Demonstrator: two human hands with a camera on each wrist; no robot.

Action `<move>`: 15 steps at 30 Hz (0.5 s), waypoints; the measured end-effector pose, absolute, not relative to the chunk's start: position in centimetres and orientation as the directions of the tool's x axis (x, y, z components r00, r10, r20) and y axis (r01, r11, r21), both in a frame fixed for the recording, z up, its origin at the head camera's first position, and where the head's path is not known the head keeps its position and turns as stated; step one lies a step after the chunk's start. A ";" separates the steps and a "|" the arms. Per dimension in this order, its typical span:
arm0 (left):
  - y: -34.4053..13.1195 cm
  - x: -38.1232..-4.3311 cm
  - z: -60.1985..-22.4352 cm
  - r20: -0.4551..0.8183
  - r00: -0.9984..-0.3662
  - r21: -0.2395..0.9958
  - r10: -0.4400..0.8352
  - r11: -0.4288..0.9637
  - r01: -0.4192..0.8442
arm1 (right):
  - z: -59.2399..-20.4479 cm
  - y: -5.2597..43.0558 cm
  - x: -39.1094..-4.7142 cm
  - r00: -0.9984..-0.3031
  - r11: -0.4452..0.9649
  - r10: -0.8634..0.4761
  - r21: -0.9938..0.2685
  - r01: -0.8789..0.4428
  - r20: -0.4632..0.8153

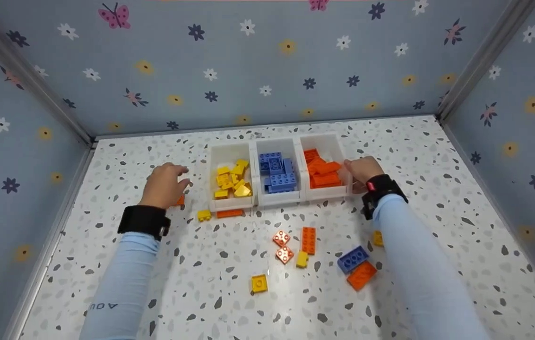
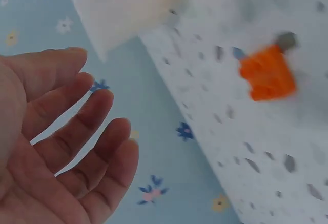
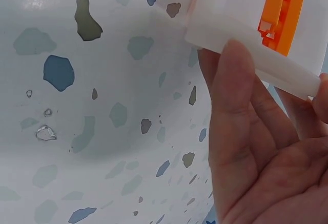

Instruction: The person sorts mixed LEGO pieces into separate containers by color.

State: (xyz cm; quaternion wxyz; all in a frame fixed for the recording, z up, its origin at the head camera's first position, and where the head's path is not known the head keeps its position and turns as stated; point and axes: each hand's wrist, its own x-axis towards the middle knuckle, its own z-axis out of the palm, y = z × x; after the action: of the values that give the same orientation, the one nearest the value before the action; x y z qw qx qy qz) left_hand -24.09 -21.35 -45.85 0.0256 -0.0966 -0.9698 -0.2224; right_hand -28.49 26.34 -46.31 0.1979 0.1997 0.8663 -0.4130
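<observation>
A white three-compartment tray (image 1: pixel 254 204) holds yellow bricks (image 1: pixel 233 178) at left, blue bricks (image 1: pixel 278 172) in the middle and orange bricks (image 1: pixel 322 170) at right. My right hand (image 1: pixel 363 171) grips the tray's right outer wall. In the right wrist view, fingers (image 3: pixel 234 80) lie against the wall and under its edge, close to an orange brick (image 3: pixel 282 16) inside. Left of the tray, my left hand (image 1: pixel 163 185) hovers apart from it, fingers loosely bent and holding nothing. An orange brick (image 1: pixel 180 200) shows partly from behind that hand.
Near the tray's front lie a yellow brick (image 1: pixel 204 215) and an orange brick (image 1: pixel 229 213). Several more bricks are scattered nearer, among them a blue brick (image 1: pixel 353 259) beside an orange one (image 1: pixel 362 275). Flower-patterned panels (image 1: pixel 267 61) enclose the speckled table (image 1: pixel 192 302) at back and sides.
</observation>
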 end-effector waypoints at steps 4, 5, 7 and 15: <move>-24.6 -23.7 -48.7 -0.077 -0.984 0.432 0.163 0.894 0.114 | -46.3 26.3 -28.4 -0.842 0.586 0.182 -0.632 0.507 -0.507; -25.1 -23.7 -49.4 -0.110 -0.981 0.428 0.161 0.898 0.099 | -46.3 26.3 -28.4 -0.844 0.589 0.177 -0.632 0.503 -0.507; -25.7 -23.5 -50.6 -0.152 -0.976 0.416 0.156 0.906 0.080 | -46.2 26.2 -28.4 -0.845 0.591 0.167 -0.634 0.498 -0.507; -25.5 -23.1 -51.5 -0.145 -0.983 0.419 0.115 0.907 0.044 | -46.3 26.3 -28.5 -0.843 0.587 0.168 -0.635 0.502 -0.511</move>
State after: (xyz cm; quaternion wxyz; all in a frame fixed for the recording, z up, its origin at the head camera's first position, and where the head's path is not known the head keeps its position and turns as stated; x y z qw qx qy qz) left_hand -23.08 -25.46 -51.52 -0.0836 -0.0407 -0.9729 -0.2116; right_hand -28.50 26.26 -46.32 0.2030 0.1929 0.8673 -0.4114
